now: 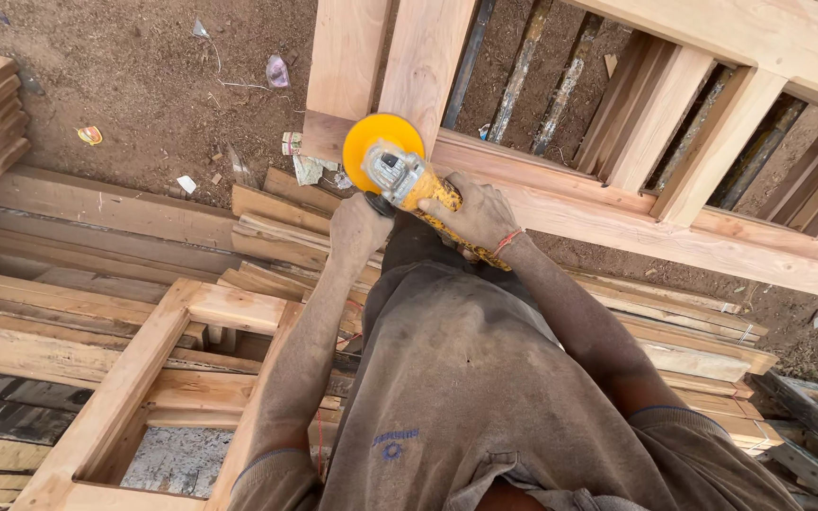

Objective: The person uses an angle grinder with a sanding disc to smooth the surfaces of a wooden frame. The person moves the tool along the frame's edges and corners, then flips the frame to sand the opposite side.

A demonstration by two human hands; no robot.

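A yellow angle grinder is held out in front of the body, its round yellow disc guard set against the near rail of a pale wooden frame that lies across the far right of the scene. The right hand is wrapped tight around the grinder's dusty body, a red thread seen at the wrist. The left hand is closed in a fist just left of the tool, at its side handle, though the handle itself is mostly hidden. Below the hands, a stack of loose planks is spread over the dirt ground. Nearer and to the left, a second wooden frame is laid flat over older, darker boards. Scraps of litter are scattered on the dirt at the far left.
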